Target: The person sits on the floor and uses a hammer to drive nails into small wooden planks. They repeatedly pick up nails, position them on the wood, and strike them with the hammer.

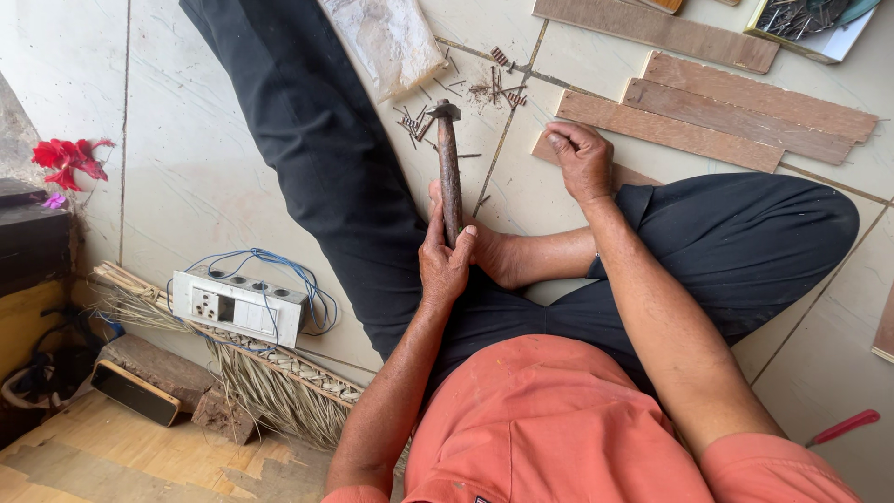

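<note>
I am sitting on the tiled floor (214,168) with my legs in dark trousers spread out in front of me. My left hand (445,256) is closing around the lower end of a rusty hammer (449,168), fingers wrapped round its handle, so that the hammer is standing roughly upright with its head pointing away from me, over the gap between my legs. My right hand (582,160) is reaching out past my right knee, its fingers curled and pressing down on the near end of a brown wooden strip (615,172) lying on the floor; I cannot tell whether it is actually gripping the strip or only resting on it. More wooden strips (726,116) are lying side by side just beyond that hand. Loose nails (494,88) are lying scattered on the tiles just beyond the hammer's head, beside a crumpled plastic bag (391,37). Off to my left a white power strip (237,305) with blue wires is resting on a straw broom (270,382), and a red-handled tool (843,428) is lying near my right elbow.
</note>
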`<state>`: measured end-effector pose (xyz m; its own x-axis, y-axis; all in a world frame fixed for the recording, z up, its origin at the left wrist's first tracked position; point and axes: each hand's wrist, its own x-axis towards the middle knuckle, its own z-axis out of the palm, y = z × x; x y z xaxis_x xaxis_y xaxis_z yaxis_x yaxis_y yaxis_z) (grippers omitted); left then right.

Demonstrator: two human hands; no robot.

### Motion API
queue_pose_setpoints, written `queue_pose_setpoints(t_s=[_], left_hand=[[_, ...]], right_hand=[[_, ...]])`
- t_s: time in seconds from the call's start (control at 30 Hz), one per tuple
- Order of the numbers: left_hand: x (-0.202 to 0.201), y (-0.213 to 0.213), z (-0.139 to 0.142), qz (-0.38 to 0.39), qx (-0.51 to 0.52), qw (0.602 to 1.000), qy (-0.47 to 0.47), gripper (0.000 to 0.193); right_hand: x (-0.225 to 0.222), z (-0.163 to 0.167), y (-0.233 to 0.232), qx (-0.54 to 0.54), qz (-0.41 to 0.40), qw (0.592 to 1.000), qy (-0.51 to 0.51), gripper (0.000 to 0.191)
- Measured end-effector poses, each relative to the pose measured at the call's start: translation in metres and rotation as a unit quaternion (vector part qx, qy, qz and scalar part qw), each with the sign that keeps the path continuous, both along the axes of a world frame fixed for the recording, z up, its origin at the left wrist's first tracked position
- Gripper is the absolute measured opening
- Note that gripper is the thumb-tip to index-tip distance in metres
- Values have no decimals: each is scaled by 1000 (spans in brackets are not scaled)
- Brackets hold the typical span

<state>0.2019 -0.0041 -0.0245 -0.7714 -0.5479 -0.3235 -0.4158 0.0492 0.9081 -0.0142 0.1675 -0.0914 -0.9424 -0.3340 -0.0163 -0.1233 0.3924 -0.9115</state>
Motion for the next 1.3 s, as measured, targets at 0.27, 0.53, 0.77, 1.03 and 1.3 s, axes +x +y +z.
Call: queue_pose_setpoints(t_s=[0.27,0.53,0.77,1.03,1.3], left_hand=[[3,1,-4,-3,-6,1000,27,73],[2,0,4,8,39,998,-53,75],[-2,1,13,11,43,997,-64,74],[-1,2,5,6,39,998,-44,72],[-1,4,13,-24,-8,999,-40,71]], right_hand=[[-3,-30,1,-74,-31,996,-38,13],[-3,-23,-2,-16,-28,999,-1,6],[-2,-16,-5,-8,-15,1000,25,7],[-1,-12,-3,-1,-10,1000,23,7],[1,-12,-6,-12,-9,998,64,10]])
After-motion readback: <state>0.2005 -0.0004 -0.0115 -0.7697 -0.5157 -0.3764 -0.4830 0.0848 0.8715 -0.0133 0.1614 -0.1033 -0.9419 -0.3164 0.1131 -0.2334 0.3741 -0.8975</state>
